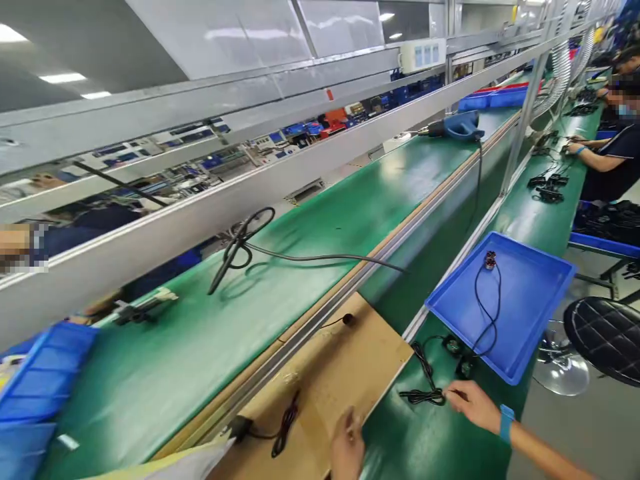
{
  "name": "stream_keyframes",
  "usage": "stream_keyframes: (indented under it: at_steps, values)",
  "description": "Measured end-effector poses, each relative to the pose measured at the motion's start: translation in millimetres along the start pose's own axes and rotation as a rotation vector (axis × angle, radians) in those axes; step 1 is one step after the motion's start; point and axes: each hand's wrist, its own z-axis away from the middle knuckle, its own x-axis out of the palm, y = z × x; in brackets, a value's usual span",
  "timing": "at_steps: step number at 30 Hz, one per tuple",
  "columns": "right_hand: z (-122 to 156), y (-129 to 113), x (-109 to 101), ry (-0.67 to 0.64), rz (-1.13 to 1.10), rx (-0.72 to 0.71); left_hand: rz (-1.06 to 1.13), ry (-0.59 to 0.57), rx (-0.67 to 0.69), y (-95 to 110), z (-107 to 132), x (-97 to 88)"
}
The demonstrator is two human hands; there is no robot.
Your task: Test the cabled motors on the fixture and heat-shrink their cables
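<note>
My right hand point(473, 403), with a blue wristband point(506, 422), reaches left along the green bench point(440, 447). Its fingertips are pinched on a coiled black cable point(424, 397). That cable's lead runs up past two small black parts point(454, 345) to the corner of a blue tray point(530, 300). A second black lead with a small red-and-black plug point(490, 260) lies in the tray. My left hand point(347, 443) rests at the edge of a cardboard sheet point(345, 360); its fingers are hidden.
A black adapter with a bundled cord point(283, 427) lies on the cardboard. The green conveyor belt point(225, 333) carries a looped black cable point(240, 247) and a blue heat gun point(461, 125). A black stool point(605, 337) stands at the right. A co-worker point(615, 150) sits further along. A blue bin point(35, 387) is at the left.
</note>
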Motion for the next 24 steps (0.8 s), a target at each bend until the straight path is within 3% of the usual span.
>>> stream_keyframes:
  at_steps: [3, 5, 7, 10, 13, 16, 20, 24]
  values:
    - [79.9, 38.4, -40.8, 0.076, 0.112, 0.085, 0.113, -0.127, -0.015, 20.5, 72.9, 75.4]
    - [119.8, 51.3, -68.9, 0.096, 0.219, 0.089, 0.161, -0.158, -0.030, 33.8, 112.4, 113.6]
    - [143.4, 52.8, -94.9, 0.099, 0.304, 0.063, 0.173, -0.193, -0.023, 46.2, 141.5, 142.9]
    - [152.3, 43.2, -132.8, 0.127, 0.378, 0.017, 0.145, -0.267, 0.014, 63.6, 169.6, 175.3]
    - [138.4, 34.4, -174.0, 0.181, 0.371, -0.030, 0.111, -0.284, 0.054, 80.4, 184.5, 198.8]
    - [105.5, 36.7, -216.3, 0.276, 0.335, -0.058, 0.090, -0.247, 0.113, 97.6, 185.4, 216.9]
    - [33.5, 55.8, -270.2, 0.395, 0.338, -0.014, 0.040, -0.205, 0.198, 129.0, 160.5, 245.1]
    - [-58.1, 72.0, -330.5, 0.398, 0.435, 0.117, -0.079, -0.231, 0.224, 179.1, 120.8, 285.5]
